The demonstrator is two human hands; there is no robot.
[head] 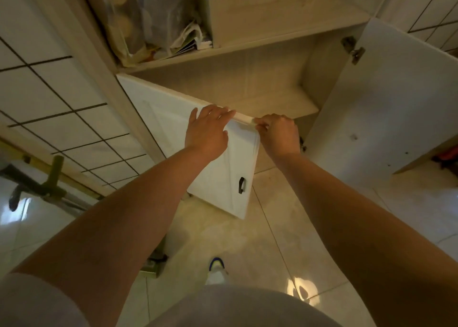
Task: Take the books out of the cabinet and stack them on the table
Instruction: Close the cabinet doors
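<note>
Overhead, books (195,42) on cabinet (247,51) shelf, beyond both hands (244,130).

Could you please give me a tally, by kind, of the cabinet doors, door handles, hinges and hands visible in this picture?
Cabinet doors: 2, the left door and the right door
Door handles: 1, the black handle
Hinges: 1, the metal hinge
Hands: 2, the left hand and the right hand, both at the left door's top edge
Total: 6
</note>
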